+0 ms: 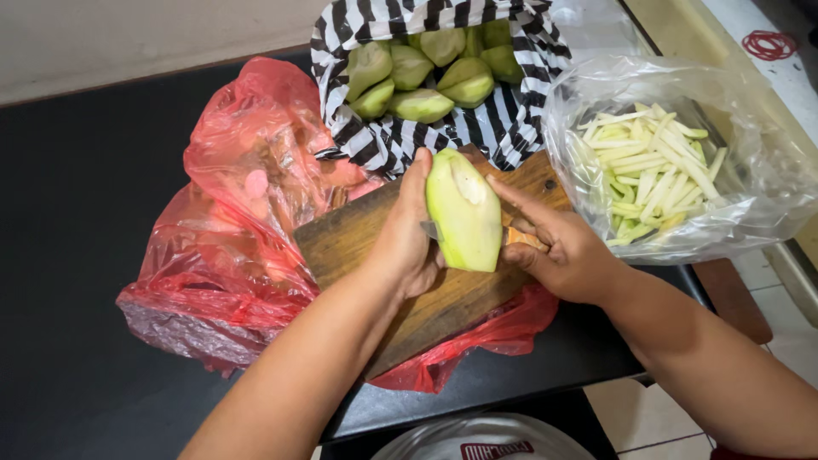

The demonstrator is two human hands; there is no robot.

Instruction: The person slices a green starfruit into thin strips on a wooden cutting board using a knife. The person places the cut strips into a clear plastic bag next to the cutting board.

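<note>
My left hand (402,243) grips a peeled pale green chayote half (464,213), holding it up over a wooden cutting board (358,234). My right hand (567,251) is closed on a knife with a wooden handle (521,239); its blade goes behind the chayote and is mostly hidden. My right index finger rests along the fruit's right side.
A black-and-white striped bag (503,128) with several peeled chayote halves stands behind the board. A clear plastic bag (758,179) of cut green strips is at the right. A red plastic bag (230,230) lies at the left on the black table (77,255), whose front edge is close.
</note>
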